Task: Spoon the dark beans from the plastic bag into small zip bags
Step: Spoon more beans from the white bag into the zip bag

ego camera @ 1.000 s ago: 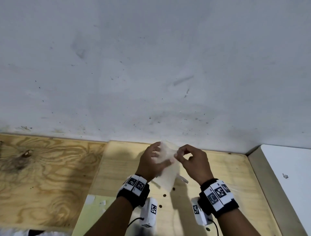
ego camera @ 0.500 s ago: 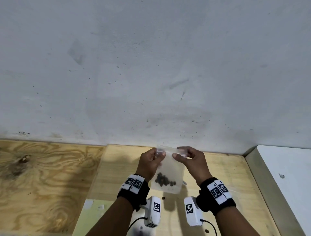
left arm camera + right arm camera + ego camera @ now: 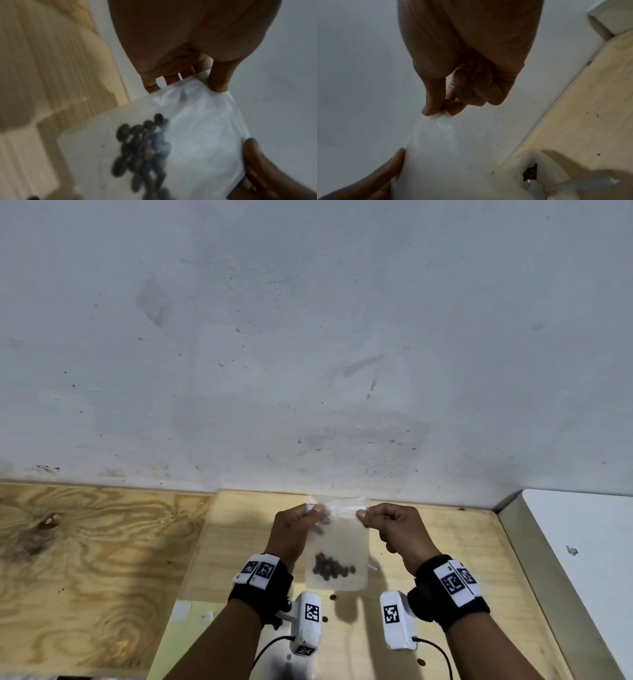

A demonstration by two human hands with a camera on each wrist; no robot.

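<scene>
The small zip bag is thin clear plastic, faintly cloudy, with a glossy crease by the top. Dark beans inside look matt. The tabletop shows bare, grainy plywood; the wall behind is matt, scuffed and speckled.

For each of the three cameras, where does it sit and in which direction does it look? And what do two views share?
Head: on the head, facing forward and down at the grey wall and wooden table; shows both forearms, left hand, right hand.
Left wrist: along the left hand at the small clear zip bag holding dark beans.
Right wrist: along the right hand, its fingers pinching the bag's top.
Shared: all three show the zip bag; each wrist view catches the opposite hand.
</scene>
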